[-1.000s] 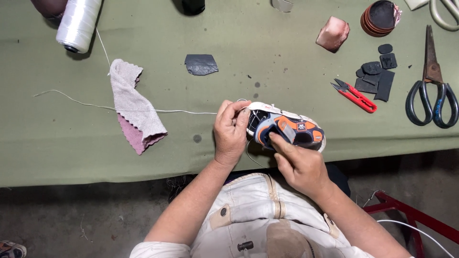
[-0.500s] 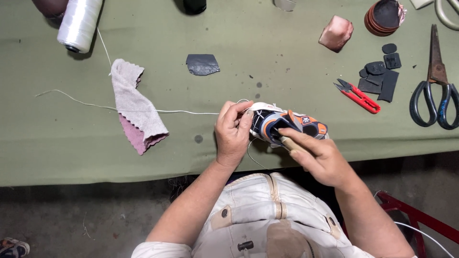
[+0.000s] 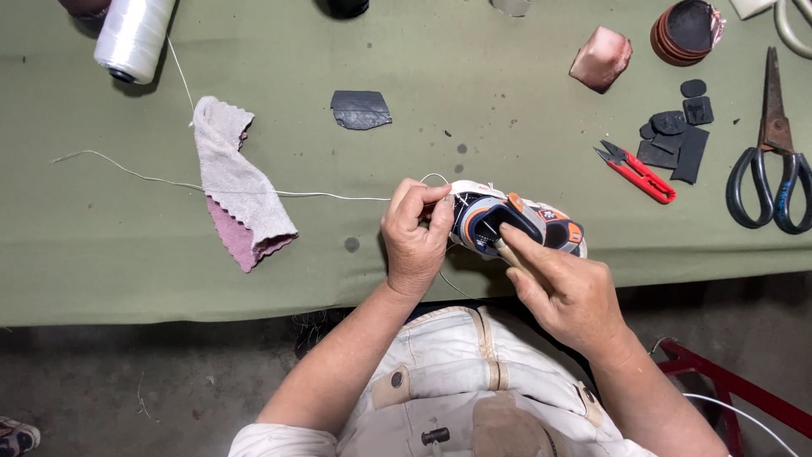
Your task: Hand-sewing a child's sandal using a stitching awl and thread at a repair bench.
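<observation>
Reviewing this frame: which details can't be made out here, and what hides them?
- Head view: the tool's tip under the right hand, hidden by the shoe.
- Shoe's toe end, covered by the left hand.
- Thread at the pinch: too thin to follow.
- Dark object and pale scissors: cut off by the top edge.

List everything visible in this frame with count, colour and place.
shoe: 1, navy, orange and white, table front edge, held by both hands
thread: 1, white, runs from spool across cloth to left hand
spool: 1, white, top left
cloth: 1, grey and pink, left of centre
patch: 1, dark grey, top centre
snips: 1, red, right of shoe
rubber pieces: several, black, right
scissors: 1, dark handles, far right
pink block: 1, top right
discs: 1 stack, brown and black, top right
table: 1, olive green
left hand: pinches thread at shoe
right hand: presses a tool into shoe
</observation>
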